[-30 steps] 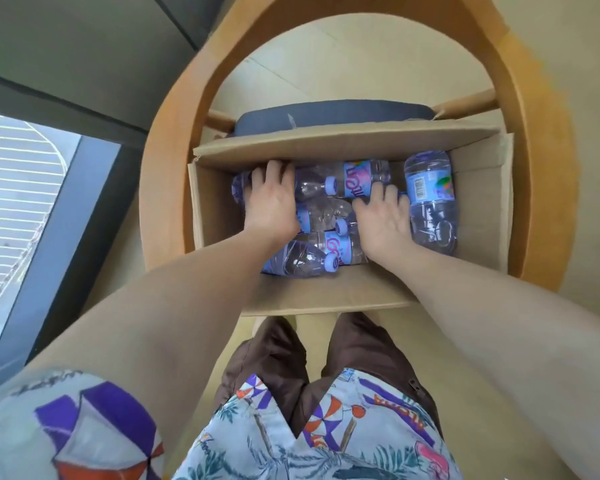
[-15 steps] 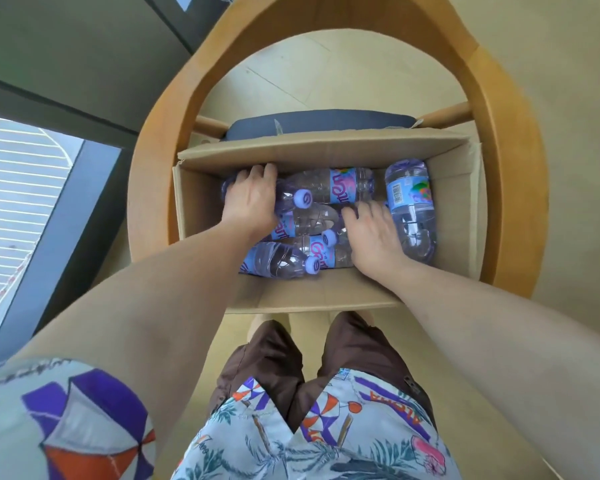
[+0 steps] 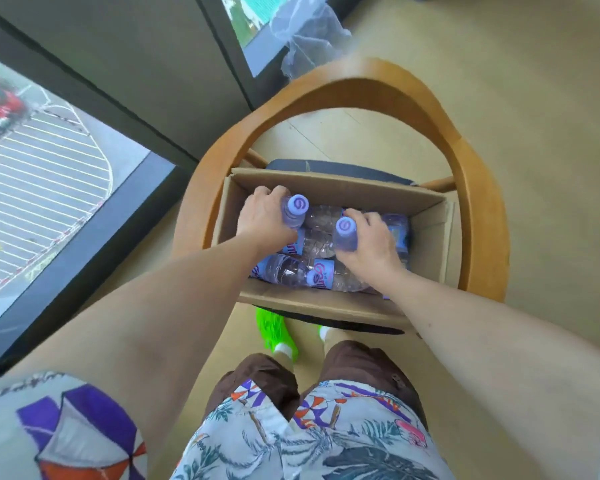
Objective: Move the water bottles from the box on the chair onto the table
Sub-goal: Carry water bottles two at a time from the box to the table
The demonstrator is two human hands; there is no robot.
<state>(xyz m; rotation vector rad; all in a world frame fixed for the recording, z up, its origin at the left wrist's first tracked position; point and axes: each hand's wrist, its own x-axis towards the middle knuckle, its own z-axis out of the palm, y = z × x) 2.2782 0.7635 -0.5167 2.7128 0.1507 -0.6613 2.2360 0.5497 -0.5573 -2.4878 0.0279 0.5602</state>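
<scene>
An open cardboard box [image 3: 329,183] sits on the seat of a wooden chair [image 3: 478,202]. My left hand [image 3: 264,216] grips a clear water bottle [image 3: 296,211] upright, its purple cap facing up. A second upright bottle [image 3: 346,233] is held in my right hand [image 3: 371,247], also cap up. Both bottles are raised above several others [image 3: 291,270] that lie on their sides in the box, with blue and pink labels. No table is in view.
The chair's curved wooden backrest [image 3: 361,81] arcs around the far side of the box. A large floor-level window [image 3: 45,188] fills the left. Crumpled clear plastic [image 3: 305,32] lies on the floor beyond the chair. A bright green object [image 3: 274,327] lies by my feet.
Both hands, which lay on the lying bottles, now each hold a bottle turned upright and lifted. The view has pulled back and up, showing more floor and window.
</scene>
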